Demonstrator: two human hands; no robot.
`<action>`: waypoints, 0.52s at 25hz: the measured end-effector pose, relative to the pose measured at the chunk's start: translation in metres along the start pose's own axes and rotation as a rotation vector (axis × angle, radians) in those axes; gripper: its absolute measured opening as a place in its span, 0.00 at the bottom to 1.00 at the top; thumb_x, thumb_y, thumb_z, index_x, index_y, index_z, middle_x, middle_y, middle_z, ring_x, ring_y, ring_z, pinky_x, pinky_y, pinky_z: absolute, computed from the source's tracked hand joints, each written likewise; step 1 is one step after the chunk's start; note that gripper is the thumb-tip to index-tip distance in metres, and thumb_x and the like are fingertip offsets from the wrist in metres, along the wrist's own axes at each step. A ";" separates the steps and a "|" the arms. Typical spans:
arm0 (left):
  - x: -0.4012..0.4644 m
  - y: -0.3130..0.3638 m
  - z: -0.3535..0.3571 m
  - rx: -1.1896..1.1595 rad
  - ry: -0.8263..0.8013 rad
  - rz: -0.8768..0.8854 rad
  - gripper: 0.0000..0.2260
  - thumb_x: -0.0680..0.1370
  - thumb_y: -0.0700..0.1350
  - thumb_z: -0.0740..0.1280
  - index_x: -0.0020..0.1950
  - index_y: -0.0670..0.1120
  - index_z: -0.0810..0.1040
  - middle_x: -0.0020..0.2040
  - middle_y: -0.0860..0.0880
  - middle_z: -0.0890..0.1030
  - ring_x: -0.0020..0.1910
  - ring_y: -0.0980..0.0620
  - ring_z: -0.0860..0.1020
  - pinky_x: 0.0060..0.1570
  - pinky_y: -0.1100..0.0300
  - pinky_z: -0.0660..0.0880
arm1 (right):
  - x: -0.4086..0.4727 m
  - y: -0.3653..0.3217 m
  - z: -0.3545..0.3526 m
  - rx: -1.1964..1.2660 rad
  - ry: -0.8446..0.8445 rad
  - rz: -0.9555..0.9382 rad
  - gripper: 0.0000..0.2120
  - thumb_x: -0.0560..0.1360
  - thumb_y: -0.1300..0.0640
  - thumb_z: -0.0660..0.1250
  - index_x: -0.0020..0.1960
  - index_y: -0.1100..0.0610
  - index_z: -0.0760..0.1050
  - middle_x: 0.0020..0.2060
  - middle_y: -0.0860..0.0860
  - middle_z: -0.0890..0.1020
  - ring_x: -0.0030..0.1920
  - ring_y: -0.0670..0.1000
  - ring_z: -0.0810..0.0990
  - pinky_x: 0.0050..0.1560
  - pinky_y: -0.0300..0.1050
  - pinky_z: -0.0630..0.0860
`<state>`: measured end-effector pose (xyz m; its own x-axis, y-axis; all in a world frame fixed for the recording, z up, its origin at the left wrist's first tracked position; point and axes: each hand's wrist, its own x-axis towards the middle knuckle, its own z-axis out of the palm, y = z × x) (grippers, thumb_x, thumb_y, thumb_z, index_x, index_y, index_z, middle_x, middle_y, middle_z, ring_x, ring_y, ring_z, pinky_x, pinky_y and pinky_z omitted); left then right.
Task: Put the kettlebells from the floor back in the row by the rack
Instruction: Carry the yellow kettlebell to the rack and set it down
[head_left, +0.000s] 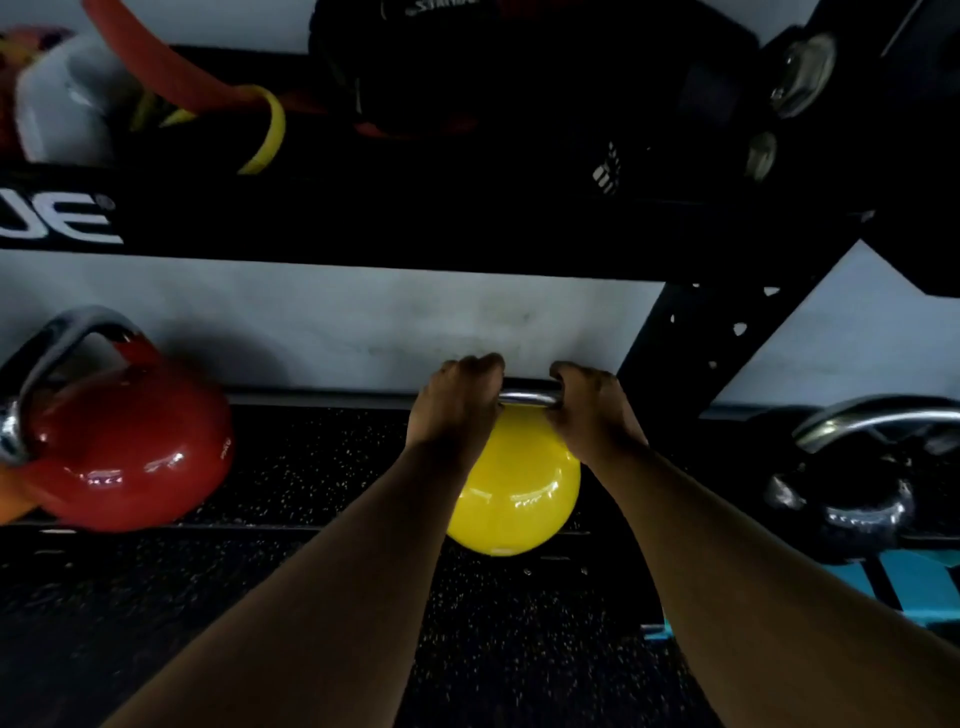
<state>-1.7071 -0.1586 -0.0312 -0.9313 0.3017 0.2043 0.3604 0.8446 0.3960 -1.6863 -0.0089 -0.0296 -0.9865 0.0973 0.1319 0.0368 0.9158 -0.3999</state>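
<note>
We have both hands wrapped around the smooth steel handle (527, 397) of the yellow kettlebell (519, 493), the left hand (457, 402) at one end of the bar and the right hand (592, 410) at the other, fingers curled over the top so only a short bright stretch of metal shows between them. Below our grip hangs the round, glossy yellow ball, its shine catching the light; whether it touches the speckled black rubber floor (322, 462) we cannot tell. Beyond our knuckles runs a pale, scuffed wall (337, 322). Well to the left of the grip sits a glossy red kettlebell (130, 452) with a thick curved metal handle, tilted towards us. Well to the right sits a dark, polished kettlebell (852, 493) with a chrome loop. Above the grip a black metal rack (467, 228) crosses the view, with a perforated slanted brace to the right and red and yellow rubber bands (260, 119) draped on its shelf.
</note>
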 end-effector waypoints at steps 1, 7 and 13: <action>0.000 0.000 0.001 -0.004 0.017 0.000 0.09 0.71 0.38 0.65 0.40 0.48 0.67 0.41 0.41 0.79 0.44 0.36 0.79 0.34 0.55 0.65 | 0.001 0.001 -0.001 0.005 -0.006 -0.023 0.15 0.71 0.64 0.68 0.58 0.60 0.78 0.52 0.61 0.84 0.55 0.61 0.81 0.52 0.50 0.76; -0.003 0.006 0.004 -0.002 0.081 -0.032 0.12 0.71 0.35 0.65 0.39 0.49 0.64 0.37 0.44 0.74 0.39 0.40 0.76 0.33 0.55 0.64 | 0.004 0.007 -0.008 0.043 -0.081 -0.093 0.08 0.70 0.64 0.67 0.47 0.55 0.76 0.41 0.56 0.82 0.44 0.59 0.82 0.39 0.44 0.76; 0.005 0.001 0.004 0.003 0.003 -0.036 0.08 0.72 0.35 0.65 0.41 0.46 0.69 0.36 0.46 0.73 0.38 0.42 0.77 0.33 0.54 0.70 | 0.011 0.015 -0.009 0.012 -0.145 -0.156 0.10 0.71 0.66 0.66 0.52 0.59 0.75 0.45 0.60 0.83 0.46 0.60 0.81 0.39 0.43 0.72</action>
<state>-1.7120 -0.1541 -0.0333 -0.9435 0.2696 0.1927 0.3264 0.8561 0.4008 -1.6953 0.0098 -0.0257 -0.9927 -0.1036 0.0617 -0.1196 0.9105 -0.3958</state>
